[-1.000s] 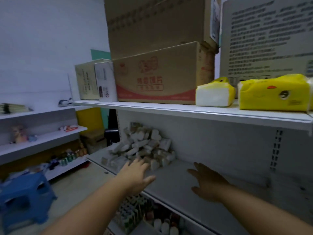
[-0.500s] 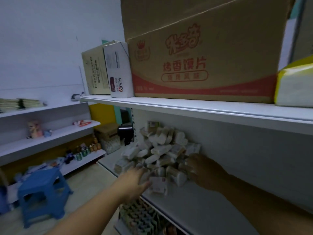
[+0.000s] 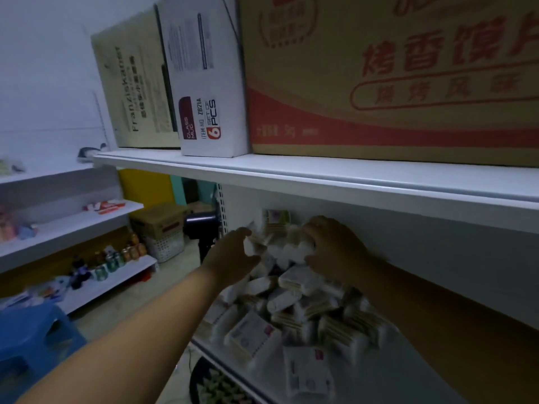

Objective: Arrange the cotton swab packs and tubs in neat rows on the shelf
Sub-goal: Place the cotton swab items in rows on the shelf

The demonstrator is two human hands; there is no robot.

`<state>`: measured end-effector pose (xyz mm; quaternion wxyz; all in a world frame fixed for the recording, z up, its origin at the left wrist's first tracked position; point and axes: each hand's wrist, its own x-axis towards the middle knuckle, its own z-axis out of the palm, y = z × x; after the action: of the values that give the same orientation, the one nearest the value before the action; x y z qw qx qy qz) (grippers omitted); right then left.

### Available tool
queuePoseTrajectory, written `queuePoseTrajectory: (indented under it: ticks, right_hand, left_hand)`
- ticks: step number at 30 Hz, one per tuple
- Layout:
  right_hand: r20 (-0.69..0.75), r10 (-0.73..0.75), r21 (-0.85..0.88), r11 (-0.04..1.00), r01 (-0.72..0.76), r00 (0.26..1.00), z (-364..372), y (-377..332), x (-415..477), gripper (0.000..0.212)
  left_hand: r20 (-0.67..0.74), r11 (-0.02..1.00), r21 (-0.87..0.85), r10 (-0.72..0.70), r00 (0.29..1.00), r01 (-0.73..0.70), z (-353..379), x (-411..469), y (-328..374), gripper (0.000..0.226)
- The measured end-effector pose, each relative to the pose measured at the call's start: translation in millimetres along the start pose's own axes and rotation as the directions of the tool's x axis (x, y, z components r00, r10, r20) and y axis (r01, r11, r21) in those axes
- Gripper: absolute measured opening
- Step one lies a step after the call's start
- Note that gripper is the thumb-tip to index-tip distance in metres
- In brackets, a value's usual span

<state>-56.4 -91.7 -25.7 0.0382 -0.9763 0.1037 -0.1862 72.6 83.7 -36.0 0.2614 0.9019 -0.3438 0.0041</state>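
A loose heap of white cotton swab packs and tubs (image 3: 291, 304) lies on the middle shelf (image 3: 388, 380), spilling toward its front edge. Both my hands reach into the top of the heap at the back. My left hand (image 3: 230, 258) curls its fingers and thumb round a white pack (image 3: 251, 246). Just to the right, my right hand (image 3: 335, 249) grips another white pack (image 3: 296, 252) from above. A green-labelled pack (image 3: 275, 220) stands against the back wall behind them. Parts of the heap are hidden under my forearms.
The upper shelf (image 3: 320, 176) hangs low over my hands, carrying a big cardboard carton (image 3: 393, 83), a white glass-mug box (image 3: 204, 83) and a beige box (image 3: 134, 83). A blue stool (image 3: 32, 339) stands at the lower left. Side shelves hold bottles (image 3: 116, 258).
The view has moved closer to the shelf. Both hands have risen from the front of the heap to its top at the back and closed on packs there.
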Motion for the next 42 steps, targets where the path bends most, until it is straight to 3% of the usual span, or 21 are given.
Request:
queuePoseTrajectory:
  ticks: [3,7,9,12,16,21,23,26,29,31,34,37,39,42]
  right_hand:
    - [-0.009,0.004,-0.106,0.994,-0.005,1.000,10.4,-10.9,18.0,0.066]
    - [0.080,0.092,-0.263,0.963,-0.068,0.993,23.7,-20.7,26.0,0.075]
    - [0.048,0.123,-0.264,0.959,-0.106,0.991,27.2,-23.2,26.7,0.070]
    - [-0.024,0.128,-0.135,0.982,-0.130,0.991,27.8,-26.3,26.9,0.053]
    - [-0.048,0.228,-0.054,0.972,-0.230,0.973,19.3,-30.6,28.0,0.043]
    - [-0.121,0.399,0.286,0.891,-0.353,0.909,4.1,-41.5,30.9,0.057]
    - [-0.179,0.512,0.523,0.773,-0.360,0.840,-8.8,-51.0,25.8,0.050]
    - [-0.040,0.661,0.912,0.331,-0.243,0.750,-27.3,-57.9,1.3,0.034]
    - [0.175,0.664,0.985,-0.109,-0.137,0.727,-33.2,-56.3,-33.8,0.030]
    - [0.273,0.672,0.951,-0.299,-0.085,0.689,-34.5,-53.7,-58.0,0.034]
    - [0.307,0.705,0.928,-0.370,-0.037,0.640,-41.9,-50.6,-99.1,0.038]
    - [0.298,0.739,0.934,-0.358,-0.023,0.604,-56.5,-47.6,-150.7,0.027]
    - [0.309,0.769,0.937,-0.348,-0.039,0.559,-64.7,-43.3,-182.9,0.024]
    - [0.329,0.820,0.938,-0.340,-0.065,0.468,-80.7,-31.2,-253.2,0.027]
  left_hand:
    - [-0.047,0.992,-0.083,0.089,0.995,-0.092,3.7,46.5,-11.6,0.068]
    - [0.007,0.973,-0.156,0.175,0.984,-0.172,4.4,93.6,-12.8,0.087]
    - [0.020,0.970,-0.143,0.203,0.979,-0.198,10.2,107.4,-14.0,0.095]
    - [0.045,0.971,-0.110,0.220,0.975,-0.214,16.8,116.7,-14.8,0.078]
    - [-0.047,0.956,-0.122,0.262,0.964,-0.266,11.6,121.4,-16.2,0.070]
    - [-0.062,0.771,-0.580,0.280,0.958,-0.263,-0.2,119.3,-26.1,0.075]
    - [-0.067,0.678,-0.686,0.303,0.951,-0.264,-7.3,112.2,-29.1,0.064]
    - [0.009,0.434,-0.887,0.354,0.935,-0.156,-15.8,88.1,-31.5,0.054]
    - [0.129,0.173,-0.983,0.406,0.905,0.062,-12.9,58.5,-28.2,0.063]
    - [0.203,0.087,-0.979,0.446,0.872,0.183,-5.4,38.7,-18.1,0.064]
    - [0.312,0.009,-0.939,0.453,0.835,0.345,11.1,5.1,9.9,0.090]
    - [0.391,-0.046,-0.875,0.522,0.758,0.482,31.1,-43.0,51.5,0.097]
    - [0.433,-0.092,-0.813,0.564,0.703,0.575,48.1,-74.0,77.1,0.085]
    - [0.544,-0.052,-0.732,0.556,0.629,0.679,72.5,-135.4,127.1,0.063]
